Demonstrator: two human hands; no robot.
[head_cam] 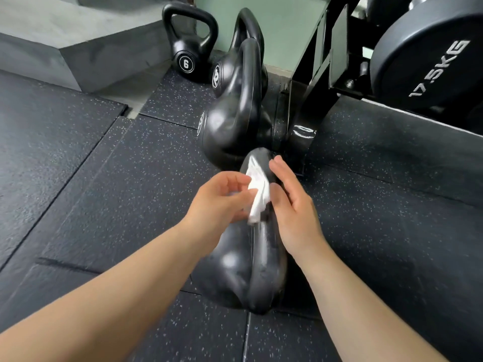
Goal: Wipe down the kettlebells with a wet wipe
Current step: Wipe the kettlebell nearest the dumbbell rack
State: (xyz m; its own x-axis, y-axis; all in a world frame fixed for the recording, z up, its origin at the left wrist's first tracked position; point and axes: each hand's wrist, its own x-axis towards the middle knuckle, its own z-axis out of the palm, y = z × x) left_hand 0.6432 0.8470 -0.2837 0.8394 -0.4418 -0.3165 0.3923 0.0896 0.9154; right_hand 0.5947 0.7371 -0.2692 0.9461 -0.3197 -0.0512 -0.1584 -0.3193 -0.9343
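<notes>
At frame centre, the left hand pinches a crumpled white wet wipe against the nearest glossy black kettlebell's handle; the right hand, fingers loosely extended, rests against that handle.

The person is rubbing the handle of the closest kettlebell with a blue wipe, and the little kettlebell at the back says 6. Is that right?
Almost. The head view shows that the wipe is white, not blue. The rest holds: the left hand pinches it against the handle of the closest kettlebell, the right hand is alongside, and the little kettlebell at the back says 6.
</notes>
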